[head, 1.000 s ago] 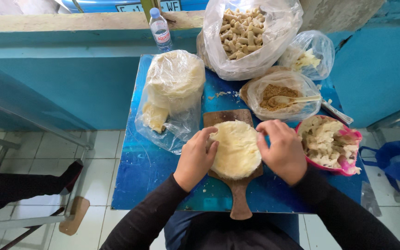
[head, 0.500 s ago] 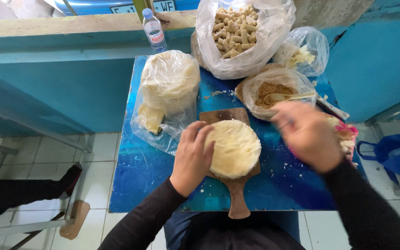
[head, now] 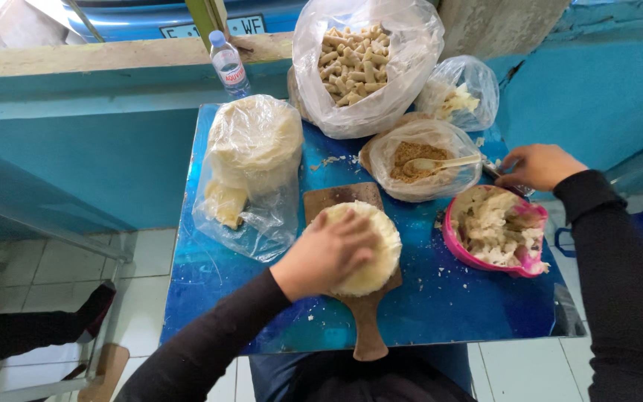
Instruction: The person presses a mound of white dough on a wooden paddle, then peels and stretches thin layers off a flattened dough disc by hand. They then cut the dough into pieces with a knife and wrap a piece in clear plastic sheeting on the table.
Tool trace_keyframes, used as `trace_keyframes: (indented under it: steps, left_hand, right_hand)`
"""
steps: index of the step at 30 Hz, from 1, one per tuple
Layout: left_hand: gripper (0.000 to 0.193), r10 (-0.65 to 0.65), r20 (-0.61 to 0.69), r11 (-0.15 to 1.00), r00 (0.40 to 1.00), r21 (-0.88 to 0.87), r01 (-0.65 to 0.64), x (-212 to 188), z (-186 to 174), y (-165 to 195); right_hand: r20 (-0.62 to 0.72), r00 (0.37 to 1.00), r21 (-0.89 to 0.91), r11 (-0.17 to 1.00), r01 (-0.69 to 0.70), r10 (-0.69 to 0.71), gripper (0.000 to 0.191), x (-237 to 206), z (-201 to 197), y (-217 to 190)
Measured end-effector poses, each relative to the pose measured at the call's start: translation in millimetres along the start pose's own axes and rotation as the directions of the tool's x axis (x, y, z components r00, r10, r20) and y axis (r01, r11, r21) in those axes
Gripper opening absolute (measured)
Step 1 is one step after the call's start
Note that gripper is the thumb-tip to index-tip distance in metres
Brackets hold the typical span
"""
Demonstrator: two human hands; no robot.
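- The left hand point(head: 327, 251) lay flat, fingers spread and only lightly curled, pressing on the stack of thin pale wrappers point(head: 370, 249); it gripped nothing, just held the stack down.
- The stack sat on a wooden cutting board point(head: 351, 298) near the middle of the table, the board's handle pointing toward the person.
- The right hand point(head: 539, 165) had reached to the far right edge of the table, fingers bent inward and close together over something small and metallic just behind the pink bowl point(head: 485, 257); whether it was actually pinched could not be told.
- The pink bowl held torn whitish filling and stood just right of the board.
- The table point(head: 470, 313) was glossy blue, dotted with crumbs, set against a teal wall point(head: 98, 149) with a pale ledge above; white floor tiles showed below.
- A clear bag of pale stacked sheets point(head: 251, 160) stood left of the board.
- A large clear bag of short beige rolls point(head: 362, 63) stood at the back, with a smaller clear bag point(head: 463, 93) to its right.
- An open bag of brown crumbly stuff point(head: 418, 160), a spoon in it, lay between the rolls and the bowl.
- A plastic water bottle point(head: 228, 65) with a blue cap stood on the ledge.
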State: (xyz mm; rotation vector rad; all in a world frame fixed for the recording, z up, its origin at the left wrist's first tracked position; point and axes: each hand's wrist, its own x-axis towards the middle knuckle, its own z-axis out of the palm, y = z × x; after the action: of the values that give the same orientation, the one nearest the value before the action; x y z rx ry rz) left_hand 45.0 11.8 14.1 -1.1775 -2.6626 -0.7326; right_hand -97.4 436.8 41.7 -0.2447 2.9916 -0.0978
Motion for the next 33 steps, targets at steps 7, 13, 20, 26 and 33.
trace_keyframes:
  steps: [7,13,20,26,33]
  left_hand:
    - [0.053,-0.287,0.068,0.956,0.956,-0.049,0.290,31,-10,-69]
    - [0.073,-0.419,0.370,0.888,0.829,-0.026,0.460,60,-7,-91]
    - [0.061,-0.316,0.481,0.914,0.818,-0.078,0.399,64,-20,-78]
    - [0.064,-0.310,0.483,0.875,0.819,-0.192,0.444,58,-21,-71]
    - [0.057,-0.298,0.581,0.826,0.757,-0.240,0.510,68,-19,-71]
  right_hand:
    - [-0.002,0.999,0.130,0.990,0.047,-0.047,0.042,-3,-2,-10]
    - [-0.039,0.999,0.188,0.982,0.028,-0.021,0.038,-16,1,6]
    - [-0.129,0.984,0.284,0.955,-0.082,0.123,0.038,-55,25,44]
    - [-0.374,0.884,0.441,0.893,-0.096,0.280,0.040,-116,25,46]
    - [-0.213,0.903,0.687,0.714,-0.133,0.373,0.028,-188,30,-53]
